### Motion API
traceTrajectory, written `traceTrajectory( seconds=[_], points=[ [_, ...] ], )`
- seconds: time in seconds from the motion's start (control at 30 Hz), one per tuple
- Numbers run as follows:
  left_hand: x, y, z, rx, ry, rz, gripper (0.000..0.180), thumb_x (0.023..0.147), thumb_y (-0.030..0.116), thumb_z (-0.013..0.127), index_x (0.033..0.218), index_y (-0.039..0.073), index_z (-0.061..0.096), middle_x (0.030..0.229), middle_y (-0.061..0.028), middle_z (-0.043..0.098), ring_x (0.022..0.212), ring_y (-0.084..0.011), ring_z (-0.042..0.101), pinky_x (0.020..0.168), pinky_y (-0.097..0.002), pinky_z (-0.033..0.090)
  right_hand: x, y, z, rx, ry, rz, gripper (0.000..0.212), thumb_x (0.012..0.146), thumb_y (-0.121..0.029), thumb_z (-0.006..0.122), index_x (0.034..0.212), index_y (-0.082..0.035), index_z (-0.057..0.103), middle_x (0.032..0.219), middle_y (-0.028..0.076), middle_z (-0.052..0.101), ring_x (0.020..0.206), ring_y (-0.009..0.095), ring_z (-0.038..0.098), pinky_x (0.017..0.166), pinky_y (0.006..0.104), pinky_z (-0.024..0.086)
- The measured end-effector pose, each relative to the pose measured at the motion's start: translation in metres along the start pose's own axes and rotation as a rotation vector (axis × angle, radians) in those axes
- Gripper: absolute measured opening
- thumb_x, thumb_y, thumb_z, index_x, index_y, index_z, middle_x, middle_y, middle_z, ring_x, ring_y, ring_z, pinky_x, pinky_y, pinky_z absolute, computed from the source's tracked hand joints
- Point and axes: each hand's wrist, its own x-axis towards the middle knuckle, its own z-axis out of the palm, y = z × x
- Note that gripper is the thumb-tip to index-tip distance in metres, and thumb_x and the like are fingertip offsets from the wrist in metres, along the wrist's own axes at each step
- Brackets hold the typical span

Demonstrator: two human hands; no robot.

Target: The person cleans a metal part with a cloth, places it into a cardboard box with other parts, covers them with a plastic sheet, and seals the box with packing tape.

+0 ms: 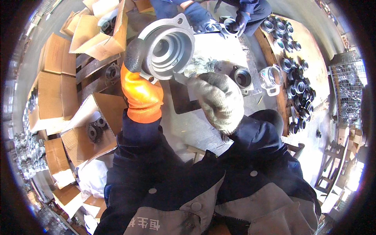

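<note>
Casting getting a wipe-down

Left hand (141, 84) in an orange glove is clamped on the round metal housing (167, 47), held up above the desk (219, 49). Right hand (220, 100) is closed around a crumpled rag (199, 66) at its rim. Looks like mid-cleaning; next probably needs turning the part.

Open cardboard boxes (102, 33) stand at the left, some with dark metal parts inside (94, 131). On the grey worktable (219, 47) lies a dark bearing housing (243, 77), and just beside it a shiny metal housing (271, 78). Many round metal parts (295, 74) lie in a heap on the right. At the top, another person in blue sleeves (199, 13) handles ring parts
</note>
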Motion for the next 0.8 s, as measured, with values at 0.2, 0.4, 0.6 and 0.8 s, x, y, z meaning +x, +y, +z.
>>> traceTrajectory(
  seconds=[0.2,0.4,0.6,0.8],
  points=[
    [0.001,-0.002,0.002,-0.072,0.007,-0.031,0.037,0.095,0.027,0.056,0.118,-0.002,0.061,0.115,-0.0132,0.066,0.104,-0.0242,0.065,0.092,-0.0369,0.052,0.005,-0.005,-0.003,0.077,0.059,0.08,0.042,0.073,0.007,0.062,0.111,-0.009,0.067,0.081,0.01,0.062,0.064,0.028,0.058,0.058,0.0354,0.045],
    [0.005,-0.001,0.001,-0.168,0.098,-0.124,0.037,0.091,0.027,0.062,0.117,0.001,0.063,0.113,-0.0117,0.067,0.102,-0.0247,0.066,0.09,-0.0391,0.054,0.005,-0.01,-0.01,0.35,-0.104,0.328,0.038,0.074,0.01,0.066,0.109,-0.005,0.067,0.097,0.014,0.068,0.081,0.033,0.066,0.069,0.0358,0.052],
    [0.008,0.003,-0.001,-0.235,0.024,-0.208,0.039,0.092,0.031,0.059,0.117,0.001,0.063,0.113,-0.0113,0.068,0.101,-0.0251,0.066,0.089,-0.0401,0.054,0.005,-0.006,-0.011,-0.067,0.109,-0.066,0.041,0.072,0.012,0.064,0.108,-0.005,0.067,0.096,0.014,0.068,0.082,0.032,0.066,0.069,0.0369,0.052],
    [0.011,-0.002,-0.003,-0.211,-0.1,-0.102,0.04,0.094,0.033,0.056,0.116,0.001,0.063,0.113,-0.0117,0.068,0.099,-0.0247,0.067,0.087,-0.038,0.055,0.001,-0.002,-0.006,0.052,0.048,0.007,0.04,0.072,0.011,0.066,0.109,-0.004,0.067,0.098,0.014,0.067,0.083,0.03,0.065,0.069,0.0359,0.052]
  ],
)
